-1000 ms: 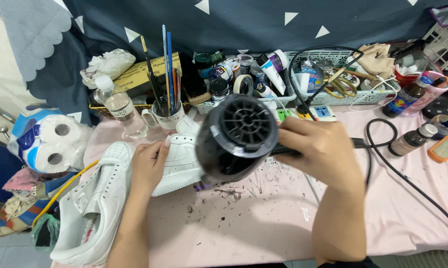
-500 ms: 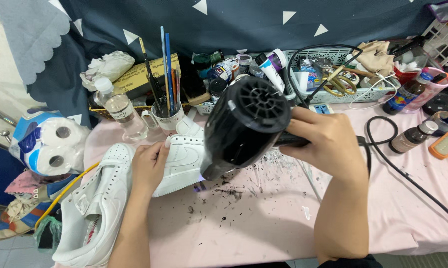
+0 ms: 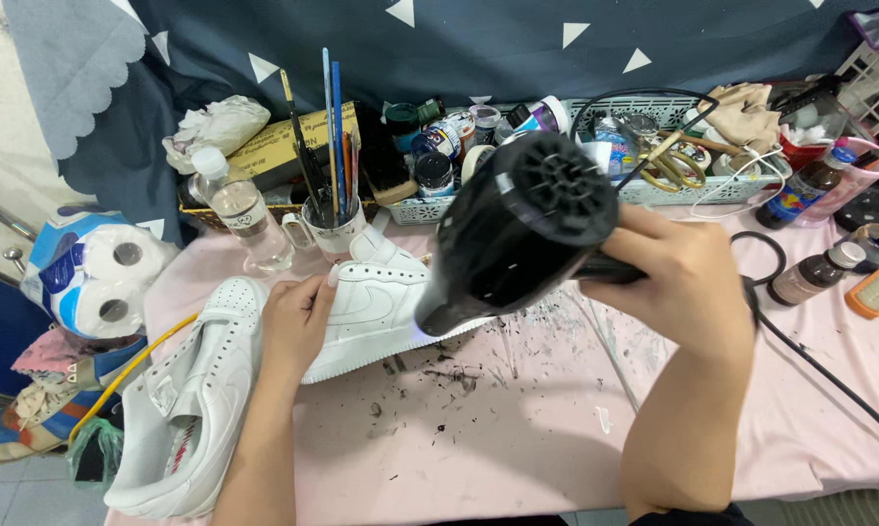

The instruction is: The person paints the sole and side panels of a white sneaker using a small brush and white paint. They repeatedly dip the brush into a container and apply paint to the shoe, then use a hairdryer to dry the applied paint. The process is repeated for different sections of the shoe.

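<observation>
My right hand (image 3: 678, 282) grips the handle of a black hair dryer (image 3: 517, 229), whose nozzle points down at a white sneaker (image 3: 381, 297) standing on the pink table (image 3: 517, 429). My left hand (image 3: 296, 321) rests on that sneaker's side and steadies it. A second white sneaker (image 3: 191, 390) lies at the table's left front edge, close to my left forearm. The dryer's black cord (image 3: 810, 360) trails off to the right across the table.
A mug of paint brushes (image 3: 327, 229), a plastic water bottle (image 3: 240, 209), a white basket of paint jars (image 3: 439, 166) and scissors (image 3: 668, 166) stand at the back. Small bottles (image 3: 810, 278) sit at right, toilet rolls (image 3: 98, 278) at left. Dark flecks litter the table's middle.
The hair dryer has risen and tilted, its rear grille swinging up and right, nozzle still aimed at the sneaker. My left hand stays on the shoe.
</observation>
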